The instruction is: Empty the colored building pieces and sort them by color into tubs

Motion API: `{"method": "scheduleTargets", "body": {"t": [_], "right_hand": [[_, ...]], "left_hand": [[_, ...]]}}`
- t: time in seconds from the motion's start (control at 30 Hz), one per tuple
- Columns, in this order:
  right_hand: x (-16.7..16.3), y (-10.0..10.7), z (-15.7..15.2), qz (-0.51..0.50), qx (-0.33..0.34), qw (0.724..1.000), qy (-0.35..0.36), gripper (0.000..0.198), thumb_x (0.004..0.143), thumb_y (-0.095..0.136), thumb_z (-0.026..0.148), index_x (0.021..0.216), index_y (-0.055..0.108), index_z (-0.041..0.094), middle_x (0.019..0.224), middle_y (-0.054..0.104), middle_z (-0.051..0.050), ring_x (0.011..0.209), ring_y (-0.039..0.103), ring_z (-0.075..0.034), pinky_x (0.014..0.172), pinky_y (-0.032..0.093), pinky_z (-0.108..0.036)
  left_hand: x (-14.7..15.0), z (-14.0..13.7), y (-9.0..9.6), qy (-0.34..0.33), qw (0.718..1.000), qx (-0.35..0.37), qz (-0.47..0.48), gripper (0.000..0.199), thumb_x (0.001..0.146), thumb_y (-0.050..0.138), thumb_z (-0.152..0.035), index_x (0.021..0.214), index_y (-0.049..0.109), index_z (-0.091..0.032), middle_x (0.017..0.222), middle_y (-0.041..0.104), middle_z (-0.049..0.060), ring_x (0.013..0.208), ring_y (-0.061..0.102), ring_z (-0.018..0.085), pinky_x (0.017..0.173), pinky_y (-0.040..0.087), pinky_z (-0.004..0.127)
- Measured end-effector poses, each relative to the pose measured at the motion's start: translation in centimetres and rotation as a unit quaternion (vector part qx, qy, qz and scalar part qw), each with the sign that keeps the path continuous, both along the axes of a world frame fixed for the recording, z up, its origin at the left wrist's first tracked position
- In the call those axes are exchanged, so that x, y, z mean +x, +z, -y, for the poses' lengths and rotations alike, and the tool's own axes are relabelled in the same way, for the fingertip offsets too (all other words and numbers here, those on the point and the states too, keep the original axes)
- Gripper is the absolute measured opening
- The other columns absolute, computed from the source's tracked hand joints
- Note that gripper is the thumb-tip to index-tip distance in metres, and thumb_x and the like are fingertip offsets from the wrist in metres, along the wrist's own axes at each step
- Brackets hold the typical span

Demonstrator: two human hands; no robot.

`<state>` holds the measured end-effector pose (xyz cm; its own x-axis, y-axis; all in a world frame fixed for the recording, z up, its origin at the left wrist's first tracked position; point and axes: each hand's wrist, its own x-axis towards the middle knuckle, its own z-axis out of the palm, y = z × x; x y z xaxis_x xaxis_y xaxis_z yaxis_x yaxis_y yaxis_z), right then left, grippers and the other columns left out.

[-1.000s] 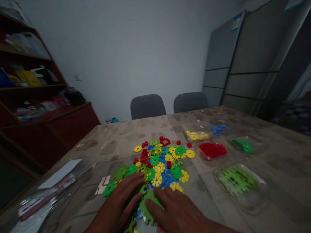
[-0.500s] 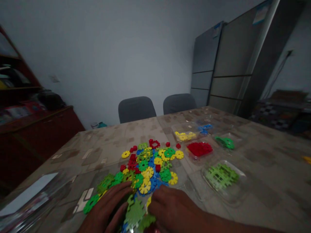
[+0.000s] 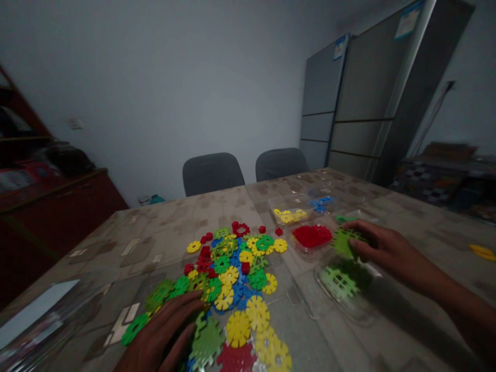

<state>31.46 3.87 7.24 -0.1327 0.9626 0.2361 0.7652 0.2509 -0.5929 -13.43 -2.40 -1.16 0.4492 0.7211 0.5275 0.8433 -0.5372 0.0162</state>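
Note:
My right hand (image 3: 382, 250) pinches a light green toothed plastic building piece (image 3: 346, 243) between thumb and fingers. It hangs over a clear plastic tray (image 3: 323, 292) that holds light green lattice pieces (image 3: 338, 281). My left hand (image 3: 165, 328) lies at the near edge of the pile with its fingers stretched out and apart. Beside its thumb is another light green piece (image 3: 208, 343). The mixed pile has yellow discs (image 3: 258, 312), green discs (image 3: 221, 264), blue pieces (image 3: 240, 287) and small red cubes (image 3: 245, 267). Close to me lies a larger red piece (image 3: 237, 357).
More clear trays stand at the right, with red pieces (image 3: 312, 236), yellow pieces (image 3: 290, 215) and blue pieces (image 3: 321, 203). A clear plastic package (image 3: 42, 315) lies at the left. Two grey chairs (image 3: 213, 174) are behind the patterned table (image 3: 155, 235).
My right hand has moved from the near pile up and right to the light green tray, carrying a light green piece. Yellow discs and a red piece now show. My left hand stays by the pile.

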Motion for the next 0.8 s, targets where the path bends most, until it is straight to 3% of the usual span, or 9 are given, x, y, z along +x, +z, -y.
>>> {"method": "scheduleTargets", "body": {"t": [0.1,0.27,0.43,0.6,0.8], "right_hand": [[1.3,-1.4,-0.3,-0.049,-0.058,0.997,-0.008,0.033,0.083,0.049,0.04,0.105,0.059,0.017,0.065,0.06,0.0,0.055,0.058,-0.018,0.051,0.047,-0.029],[0.3,-3.0,0.0,-0.035,-0.136,0.989,0.056,0.023,0.083,0.05,0.039,0.089,0.061,0.019,0.06,0.055,0.003,0.052,0.053,-0.015,0.049,0.043,-0.025],[0.4,-3.1,-0.1,0.016,-0.119,0.991,0.066,0.022,0.082,0.051,0.038,0.076,0.062,0.02,0.068,0.062,-0.001,0.06,0.056,-0.016,0.056,0.042,-0.026],[0.8,-3.4,-0.3,0.037,-0.12,0.99,0.057,0.022,0.082,0.05,0.036,0.083,0.064,0.019,0.065,0.063,-0.002,0.056,0.055,-0.017,0.052,0.04,-0.027],[1.1,-2.8,-0.1,0.087,-0.045,0.995,0.007,0.029,0.087,0.045,0.043,0.084,0.066,0.023,0.075,0.072,-0.009,0.065,0.066,-0.024,0.061,0.046,-0.037]], "left_hand": [[-0.1,0.0,0.0,0.0,1.0,-0.002,-0.002,0.034,0.09,0.054,-0.034,0.123,0.061,-0.037,0.124,0.07,-0.003,0.104,0.071,0.022,0.083,0.06,0.034],[-0.5,-0.1,-0.4,0.002,1.0,-0.007,-0.02,0.037,0.09,0.054,-0.035,0.127,0.057,-0.036,0.127,0.069,-0.002,0.108,0.069,0.023,0.087,0.059,0.036],[-0.5,0.0,-0.5,-0.006,1.0,-0.006,-0.016,0.034,0.092,0.051,-0.035,0.126,0.057,-0.035,0.125,0.07,0.0,0.107,0.07,0.023,0.083,0.06,0.04],[-0.2,0.2,-0.3,0.0,1.0,-0.024,0.005,0.034,0.092,0.053,-0.034,0.125,0.058,-0.035,0.126,0.07,0.0,0.108,0.069,0.024,0.085,0.059,0.042],[1.1,0.9,2.0,0.022,0.977,-0.153,0.146,0.03,0.095,0.05,-0.036,0.123,0.061,-0.036,0.126,0.069,-0.002,0.113,0.067,0.022,0.094,0.056,0.039]]}}
